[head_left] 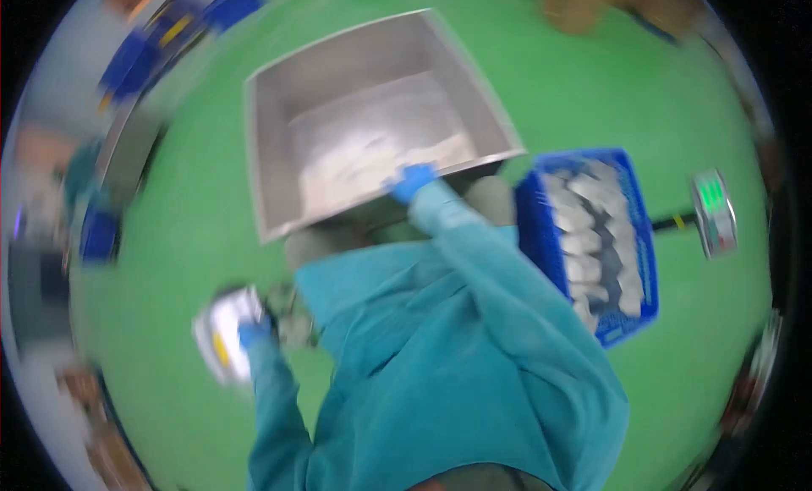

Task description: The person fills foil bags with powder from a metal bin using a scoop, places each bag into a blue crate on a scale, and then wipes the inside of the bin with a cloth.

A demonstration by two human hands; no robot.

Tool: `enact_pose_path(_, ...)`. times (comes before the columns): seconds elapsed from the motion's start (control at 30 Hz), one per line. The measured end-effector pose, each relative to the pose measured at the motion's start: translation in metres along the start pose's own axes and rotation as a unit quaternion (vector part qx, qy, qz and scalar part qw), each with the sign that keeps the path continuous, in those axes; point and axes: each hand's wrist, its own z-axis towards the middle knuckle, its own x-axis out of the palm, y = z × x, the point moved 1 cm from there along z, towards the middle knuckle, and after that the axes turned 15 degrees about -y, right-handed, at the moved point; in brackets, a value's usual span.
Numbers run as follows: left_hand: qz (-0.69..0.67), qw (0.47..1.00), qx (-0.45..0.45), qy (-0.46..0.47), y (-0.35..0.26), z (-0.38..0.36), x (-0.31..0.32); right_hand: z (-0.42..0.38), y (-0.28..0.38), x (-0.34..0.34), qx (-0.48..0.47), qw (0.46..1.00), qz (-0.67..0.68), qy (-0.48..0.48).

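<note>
Right hand (413,182) is reaching far over the bin (279,127) rim, grip unclear; left hand (252,332) is holding a packet (224,334) near-left.

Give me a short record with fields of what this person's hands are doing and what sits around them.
View: head camera looking down, blurred
Right hand: in a blue glove, at the near rim of the steel bin
Left hand: in a blue glove, holding a white packet with a yellow mark
Steel bin contents: pale packets, too blurred to count
Blue crate: to the right of the bin, filled with pale packets
Floor: green
Clothing: teal sleeves
</note>
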Motion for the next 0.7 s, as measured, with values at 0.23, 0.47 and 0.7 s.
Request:
enact_pose_path(0.23,-0.036,0.999,0.028,0.02,0.037,0.004,-0.002,0.005,0.007,-0.004,-0.037,0.996,-0.066,0.043)
enact_pose_path(0.47,0.007,0.989,0.017,0.145,0.02,-0.008,-0.06,0.002,0.009,0.0,-0.054,0.993,-0.109,0.005)
enact_pose_path(0.7,0.012,0.993,0.049,0.107,0.035,-0.001,-0.04,0.001,0.007,0.007,-0.076,0.991,-0.113,0.018)
